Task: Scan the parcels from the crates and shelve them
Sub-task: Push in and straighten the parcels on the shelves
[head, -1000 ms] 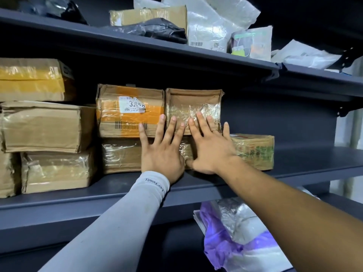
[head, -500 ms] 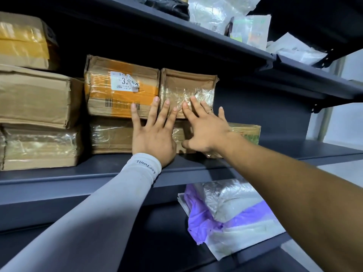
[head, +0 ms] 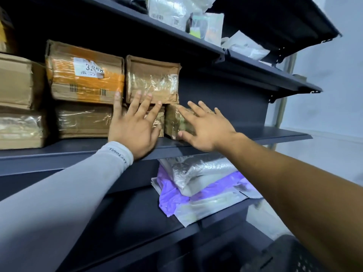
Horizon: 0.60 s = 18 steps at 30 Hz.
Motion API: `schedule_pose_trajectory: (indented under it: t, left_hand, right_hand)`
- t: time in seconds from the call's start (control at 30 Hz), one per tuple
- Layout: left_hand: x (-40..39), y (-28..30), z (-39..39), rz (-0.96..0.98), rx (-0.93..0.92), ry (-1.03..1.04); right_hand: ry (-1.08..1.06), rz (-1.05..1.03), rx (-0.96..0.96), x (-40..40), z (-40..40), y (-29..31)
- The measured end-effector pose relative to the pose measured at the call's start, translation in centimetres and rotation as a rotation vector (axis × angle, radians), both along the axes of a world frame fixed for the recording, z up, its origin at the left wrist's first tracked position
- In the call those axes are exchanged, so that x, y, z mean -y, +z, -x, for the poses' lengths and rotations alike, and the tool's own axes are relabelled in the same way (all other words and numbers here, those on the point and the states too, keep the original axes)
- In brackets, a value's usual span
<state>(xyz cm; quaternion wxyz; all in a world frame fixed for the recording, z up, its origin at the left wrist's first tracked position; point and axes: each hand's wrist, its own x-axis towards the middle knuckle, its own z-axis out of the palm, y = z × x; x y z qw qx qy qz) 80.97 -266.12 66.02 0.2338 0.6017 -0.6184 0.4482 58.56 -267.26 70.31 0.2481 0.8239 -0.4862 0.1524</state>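
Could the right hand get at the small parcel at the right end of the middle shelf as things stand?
Probably yes. The right hand is open with fingers spread right in front of the small parcel, whose right side faces bare shelf. Only the box stacked partly on top might hinder pulling it out.

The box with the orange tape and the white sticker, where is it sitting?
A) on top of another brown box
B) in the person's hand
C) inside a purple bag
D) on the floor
A: the box with the orange tape rests on a lower brown box on the middle shelf, and neither the left hand nor the right hand grips it.
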Motion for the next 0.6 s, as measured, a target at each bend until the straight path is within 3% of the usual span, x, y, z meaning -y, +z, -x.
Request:
schedule_pose_trajectory:
  t: [0.3,0.6]
  left_hand:
    - [-2.6,-9.1,9.8,-0.012,0.105,-0.337]
    - [1.2,-19.8,14.8,-0.137,0.034,-0.352]
  right_hand:
    - [0.050,0.013,0.055,-2.9,8.0,-7.9]
    - [-0.052,-0.038,0.055,0.8,14.3,-18.7]
